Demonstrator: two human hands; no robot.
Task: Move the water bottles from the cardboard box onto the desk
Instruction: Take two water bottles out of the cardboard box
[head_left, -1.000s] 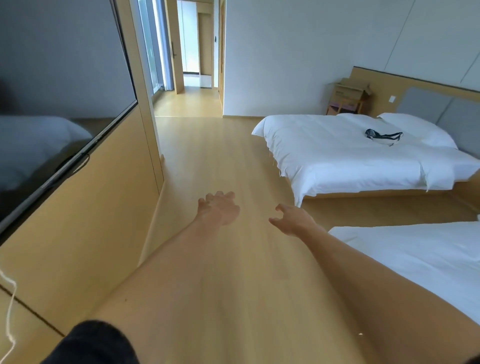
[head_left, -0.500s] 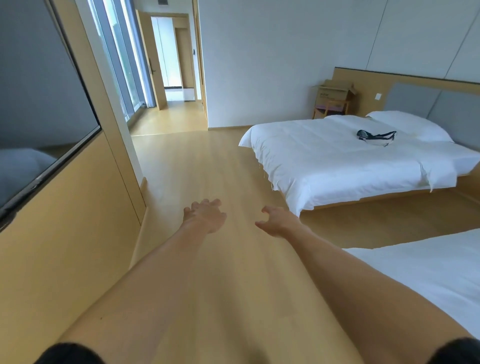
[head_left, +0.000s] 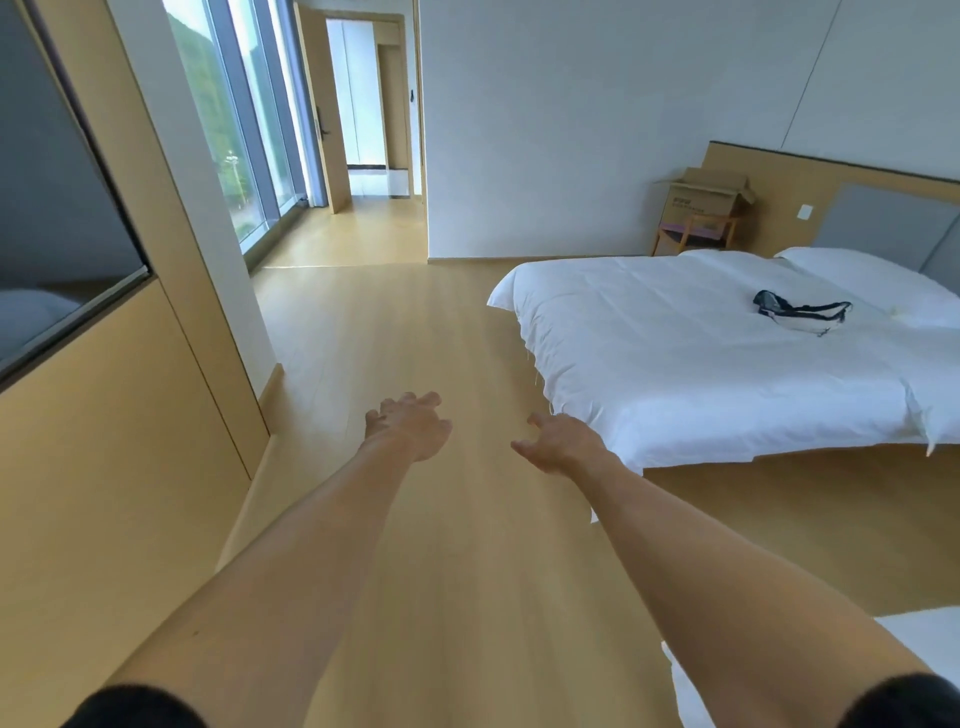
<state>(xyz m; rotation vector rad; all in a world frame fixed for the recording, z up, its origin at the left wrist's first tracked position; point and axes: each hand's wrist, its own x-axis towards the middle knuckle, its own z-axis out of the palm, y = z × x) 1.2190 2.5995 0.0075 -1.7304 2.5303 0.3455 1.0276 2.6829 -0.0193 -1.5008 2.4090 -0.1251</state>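
Notably, no water bottles and no desk were visible. The cardboard box (head_left: 705, 193) sat on a small wooden chair (head_left: 693, 235) at the upper right of the frame, well apart from both hands, its flaps open and contents hidden. Judged risk: the near bed (head_left: 727, 358) corner lay between, inviting a knock or stumble. Left hand (head_left: 410, 426) and right hand (head_left: 558, 441) were extended at centre frame over bare floor (head_left: 415, 322), fingers loosely spread, holding nothing.
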